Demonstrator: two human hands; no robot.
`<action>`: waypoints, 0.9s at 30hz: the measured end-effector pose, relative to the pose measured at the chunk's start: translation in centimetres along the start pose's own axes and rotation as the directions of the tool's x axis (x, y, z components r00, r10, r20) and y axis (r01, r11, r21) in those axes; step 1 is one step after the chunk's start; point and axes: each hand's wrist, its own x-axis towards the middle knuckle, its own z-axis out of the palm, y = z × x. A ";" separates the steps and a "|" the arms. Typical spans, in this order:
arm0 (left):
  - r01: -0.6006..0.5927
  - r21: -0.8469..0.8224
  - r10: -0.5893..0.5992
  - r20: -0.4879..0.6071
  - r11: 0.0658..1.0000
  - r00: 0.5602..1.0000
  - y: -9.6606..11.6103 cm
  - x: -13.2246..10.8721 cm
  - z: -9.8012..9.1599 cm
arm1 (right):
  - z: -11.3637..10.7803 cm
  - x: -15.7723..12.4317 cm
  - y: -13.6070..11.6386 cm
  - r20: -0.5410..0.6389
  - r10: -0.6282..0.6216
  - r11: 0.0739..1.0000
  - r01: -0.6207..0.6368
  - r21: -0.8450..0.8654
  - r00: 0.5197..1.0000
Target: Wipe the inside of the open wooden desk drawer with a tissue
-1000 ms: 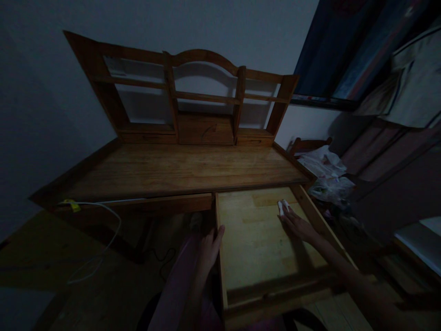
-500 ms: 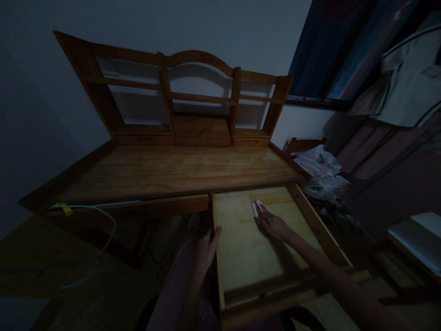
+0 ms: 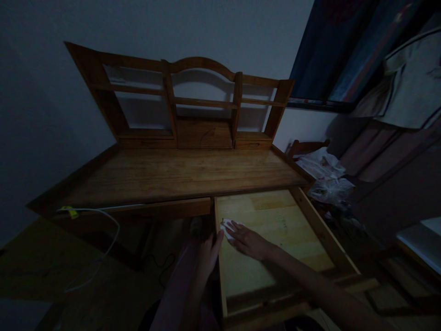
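Note:
A wooden drawer [image 3: 248, 280] is pulled out from the right side of the desk, its pale bottom in view. My right hand [image 3: 251, 242] presses a small white cloth [image 3: 227, 228] flat on the drawer's bottom, close to its left wall. It could be a tissue; the dim light leaves this unclear. My left hand [image 3: 207, 255] grips the top edge of that left wall, thumb up by the cloth and the other fingers partly hidden on the outer side. Faint dark marks show on the drawer bottom right of my right hand.
Behind the drawer lies the wooden desktop [image 3: 193, 172], with a shelf unit [image 3: 168, 105] at its back. A white cable [image 3: 115, 234] with a yellow tag hangs at the left. Plastic bags [image 3: 322, 165] sit on a chair at the right, beneath a hanging shirt [image 3: 413, 82].
My right hand has slid the cloth left and toward me across the drawer bottom, up to the left wall. My left hand stays on that wall. The view has shifted slightly.

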 end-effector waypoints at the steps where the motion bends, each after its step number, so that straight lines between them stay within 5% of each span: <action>1: 0.016 0.010 -0.016 0.004 1.000 1.000 0.3 -0.1 -0.1 | -0.1 -0.5 -0.5 0.012 -0.006 1.000 0.006 0.007 1.000; 6: 0.063 0.031 -0.064 0.010 0.998 0.998 1.2 -0.3 -0.3 | -1.8 -2.9 -0.7 0.038 0.047 0.997 -0.049 0.061 0.998; 11: 0.025 0.015 -0.025 0.002 1.000 1.000 1.2 -0.4 -0.3 | -3.6 -5.1 3.6 0.000 0.198 0.979 -0.198 0.052 0.980; 20: -0.019 0.003 0.019 -0.008 1.000 1.000 0.3 -0.3 -0.4 | -5.1 -14.5 13.8 -0.209 0.572 0.803 -0.593 -0.056 0.794; 23: 0.030 -0.005 -0.030 -0.013 1.000 0.999 0.5 -0.3 -0.3 | -5.0 -16.9 14.4 -0.268 0.595 0.748 -0.644 -0.158 0.758; 27: 0.075 -0.008 -0.076 -0.019 0.997 0.997 0.8 -0.3 -0.4 | -3.4 -17.9 13.5 -0.300 0.521 0.749 -0.596 -0.288 0.799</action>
